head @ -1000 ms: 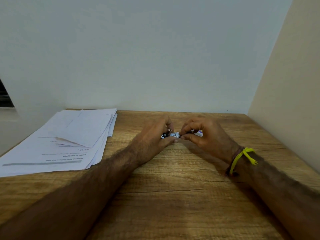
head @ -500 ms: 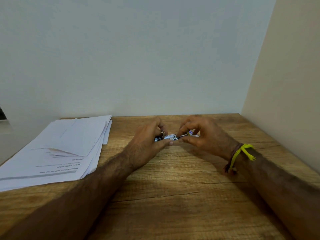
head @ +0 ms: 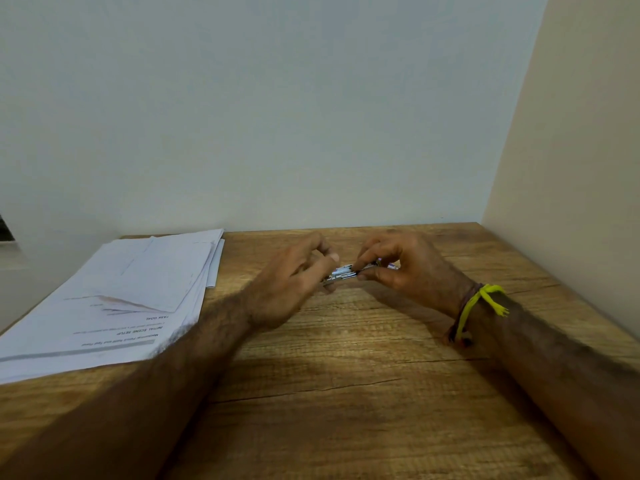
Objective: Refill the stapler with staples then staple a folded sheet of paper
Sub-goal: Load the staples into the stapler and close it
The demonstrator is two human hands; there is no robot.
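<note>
refill step judged in progress, not finished: the small metal stapler [head: 341, 274] is held just above the tabletop [head: 346, 393], between the two hands and near the far wall. left hand [head: 294, 282] grasps its near end with curled fingers; right hand [head: 405, 271] pinches the other end, fingertips [head: 360, 265] on the top of the metal strip. whether staples are already seated in the channel cannot be told, the piece is too small and partly covered. stapling looks not yet begun: the stack of paper [head: 114, 306] lies to the left, well apart from the stapler, with one folded sheet [head: 162, 271] resting on top, untouched. left to do, as judged: close the stapler, fetch the folded sheet, press a staple through. room: bare wood in front of the hands and between the forearms; the wall [head: 311, 133] runs along the far edge, a side wall [head: 571, 168] bounds the right, and the paper overhangs the left edge.
</note>
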